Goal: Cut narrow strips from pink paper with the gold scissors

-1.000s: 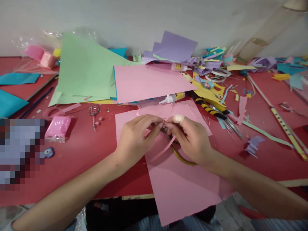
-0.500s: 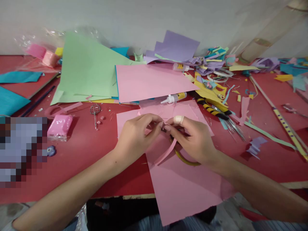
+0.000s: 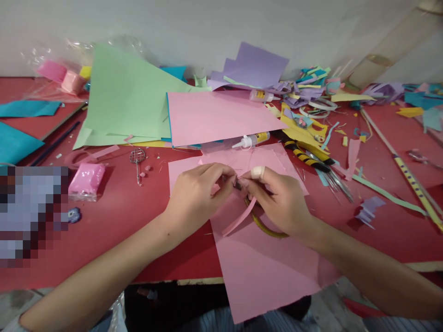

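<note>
My left hand and my right hand meet fingertip to fingertip over the table, both closed in a pinch. Between them is the end of a narrow pink paper strip, whose long tail hangs down past my right fingers. The pinched end is small and mostly hidden. A light bandage wraps one finger of the right hand. Below that hand, a curved yellow handle of a tool lies partly covered on a large pink paper sheet, which overhangs the table's front edge.
Glue bottles and pliers with black-and-yellow grips lie beyond my hands. Green paper and a pink sheet stand behind. A pink clay packet and a small wire whisk-like piece are left; paper scraps lie right.
My fingertips have shifted slightly around the strip's pinched end. Otherwise the hands and table things stay in place, and the view has moved very little.
</note>
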Demonstrator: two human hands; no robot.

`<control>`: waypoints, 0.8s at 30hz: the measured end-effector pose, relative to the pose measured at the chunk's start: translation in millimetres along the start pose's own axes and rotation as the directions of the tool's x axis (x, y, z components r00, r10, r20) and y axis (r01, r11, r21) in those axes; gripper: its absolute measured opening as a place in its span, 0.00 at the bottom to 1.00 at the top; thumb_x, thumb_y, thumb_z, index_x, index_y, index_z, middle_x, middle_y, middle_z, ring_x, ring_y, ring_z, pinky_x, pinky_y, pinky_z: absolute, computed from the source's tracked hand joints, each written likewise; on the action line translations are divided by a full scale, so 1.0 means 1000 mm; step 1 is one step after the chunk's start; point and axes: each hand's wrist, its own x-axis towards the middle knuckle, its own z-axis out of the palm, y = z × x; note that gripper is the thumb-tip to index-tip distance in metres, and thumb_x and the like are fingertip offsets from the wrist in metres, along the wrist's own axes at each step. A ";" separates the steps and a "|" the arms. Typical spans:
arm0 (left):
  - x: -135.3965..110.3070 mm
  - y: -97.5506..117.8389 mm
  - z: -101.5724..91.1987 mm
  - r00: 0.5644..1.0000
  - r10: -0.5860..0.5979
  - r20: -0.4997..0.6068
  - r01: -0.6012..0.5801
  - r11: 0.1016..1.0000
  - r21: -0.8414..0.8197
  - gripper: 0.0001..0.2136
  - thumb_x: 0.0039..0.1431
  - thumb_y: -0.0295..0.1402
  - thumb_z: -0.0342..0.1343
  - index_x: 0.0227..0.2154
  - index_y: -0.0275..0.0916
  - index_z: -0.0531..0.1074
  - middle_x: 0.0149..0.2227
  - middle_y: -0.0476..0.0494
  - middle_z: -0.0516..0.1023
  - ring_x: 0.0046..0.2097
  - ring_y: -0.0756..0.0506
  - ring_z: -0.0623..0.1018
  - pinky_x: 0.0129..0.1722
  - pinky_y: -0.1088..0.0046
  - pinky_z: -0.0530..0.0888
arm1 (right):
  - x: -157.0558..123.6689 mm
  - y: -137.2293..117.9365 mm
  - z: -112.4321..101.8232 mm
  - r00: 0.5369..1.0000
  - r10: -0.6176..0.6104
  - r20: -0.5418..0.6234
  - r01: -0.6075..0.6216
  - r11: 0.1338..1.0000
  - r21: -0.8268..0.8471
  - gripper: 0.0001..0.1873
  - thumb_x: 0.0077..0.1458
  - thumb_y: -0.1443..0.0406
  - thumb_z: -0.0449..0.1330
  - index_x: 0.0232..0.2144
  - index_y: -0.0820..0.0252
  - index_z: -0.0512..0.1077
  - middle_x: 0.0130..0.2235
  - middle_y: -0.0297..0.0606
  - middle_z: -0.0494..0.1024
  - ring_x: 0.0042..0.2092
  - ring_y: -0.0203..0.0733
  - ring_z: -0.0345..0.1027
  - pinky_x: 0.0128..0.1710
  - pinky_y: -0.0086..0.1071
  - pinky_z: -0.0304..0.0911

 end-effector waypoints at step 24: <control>0.011 0.002 -0.009 0.858 -0.311 0.409 0.514 0.522 -0.681 0.04 0.59 0.30 0.61 0.33 0.35 0.78 0.31 0.50 0.80 0.31 0.54 0.79 0.36 0.81 0.78 | 0.002 0.004 -0.003 0.941 -0.330 -0.077 0.289 0.901 -0.323 0.07 0.62 0.68 0.59 0.43 0.57 0.73 0.32 0.36 0.82 0.33 0.41 0.75 0.35 0.36 0.68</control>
